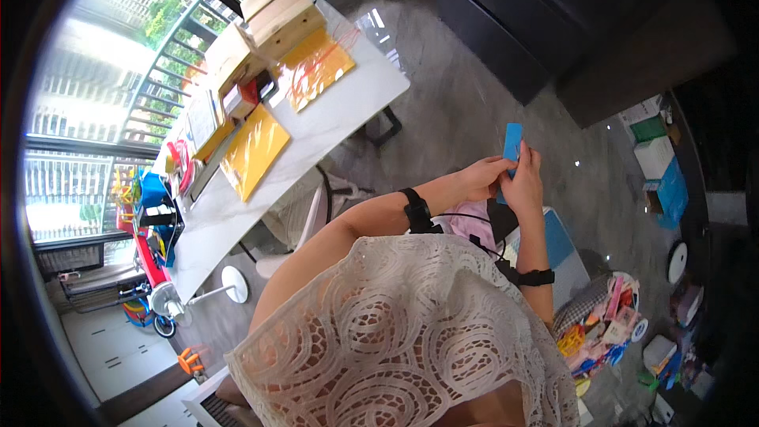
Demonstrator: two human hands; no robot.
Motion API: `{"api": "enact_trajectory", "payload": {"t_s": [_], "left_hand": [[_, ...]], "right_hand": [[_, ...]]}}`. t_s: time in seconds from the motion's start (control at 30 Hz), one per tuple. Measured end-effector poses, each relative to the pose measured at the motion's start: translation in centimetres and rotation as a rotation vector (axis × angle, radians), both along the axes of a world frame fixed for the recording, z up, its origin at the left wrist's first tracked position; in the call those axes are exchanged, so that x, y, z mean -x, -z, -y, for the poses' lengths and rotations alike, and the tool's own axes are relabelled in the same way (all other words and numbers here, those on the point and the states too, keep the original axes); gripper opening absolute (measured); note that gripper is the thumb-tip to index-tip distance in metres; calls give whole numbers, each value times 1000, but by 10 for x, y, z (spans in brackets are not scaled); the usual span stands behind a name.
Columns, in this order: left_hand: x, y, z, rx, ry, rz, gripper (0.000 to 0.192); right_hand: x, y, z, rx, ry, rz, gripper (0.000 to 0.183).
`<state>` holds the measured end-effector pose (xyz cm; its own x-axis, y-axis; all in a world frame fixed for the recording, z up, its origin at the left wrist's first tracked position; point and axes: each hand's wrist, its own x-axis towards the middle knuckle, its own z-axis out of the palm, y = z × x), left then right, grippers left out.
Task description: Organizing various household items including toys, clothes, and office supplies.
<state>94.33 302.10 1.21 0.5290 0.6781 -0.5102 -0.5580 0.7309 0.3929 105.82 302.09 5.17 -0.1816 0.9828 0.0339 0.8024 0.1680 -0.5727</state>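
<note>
Both of my hands grip a narrow, flat blue piece (512,137), held upright above the floor; its material cannot be told. My left hand (485,177) reaches in from the left, thumb and fingers on the middle of the piece. On its right side is my right hand (525,181), with the fingers curled along it. The lower end of the blue piece shows beneath my hands. Below them lies a pink cloth (471,228). A black band (417,210) circles my left forearm, and another black band (536,277) is on the right one.
A marble-patterned table (350,92) stands to the left with wooden boxes (284,18) and yellow sheets in clear wrap (256,151). Dark drawers (498,24) stand ahead. At the right are a basket of toys (605,323) and several cartons (655,157) on the floor.
</note>
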Motion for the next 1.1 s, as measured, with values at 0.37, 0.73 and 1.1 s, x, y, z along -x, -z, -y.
{"api": "enact_trajectory", "payload": {"t_s": [0.37,0.73,1.1], "left_hand": [[-145,-14,-247,-779,298,-655,30],[-443,-10,-398,-84,654,-252,25],[-791,17,-410,-109,1511,-5,34]], "right_hand": [[-178,-34,-217,-305,-29,-131,63],[-433,-7,-260,-370,254,37,33],[-677,-30,-187,-526,1473,-212,30]]}}
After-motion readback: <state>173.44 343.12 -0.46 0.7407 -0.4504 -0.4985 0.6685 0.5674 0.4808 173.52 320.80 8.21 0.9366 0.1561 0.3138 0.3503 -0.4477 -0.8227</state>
